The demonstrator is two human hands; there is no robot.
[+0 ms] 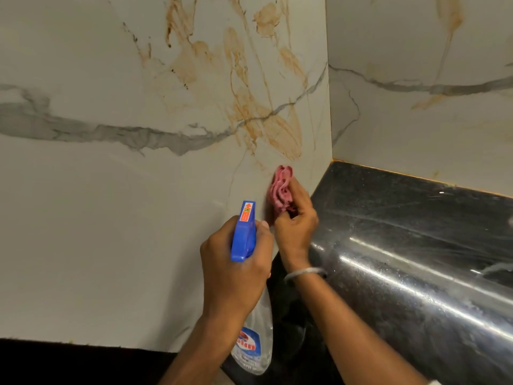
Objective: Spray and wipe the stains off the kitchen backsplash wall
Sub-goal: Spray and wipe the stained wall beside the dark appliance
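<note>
Corner of a kitchen, seen from above the hands. The left hand is clamped around the blue trigger head of a spray bottle, nozzle aimed toward the wall. The clear body of the bottle hangs below the fist, toward 6 o'clock; it looks nearly empty, though any liquid level cannot be told. A blue and red label sits on its lower part.

The right hand, just beside the left at its 2 o'clock, is closed on a bunched pink cloth and presses it against the wall. A pale bangle circles that wrist.

Brown-orange stains spread over the white, grey-veined wall at 12 o'clock from the cloth, the nearest patch just above it. Fainter stains mark the adjoining wall at 2 o'clock.

The black glossy desk runs from the corner toward 4 o'clock, below the right forearm.
</note>
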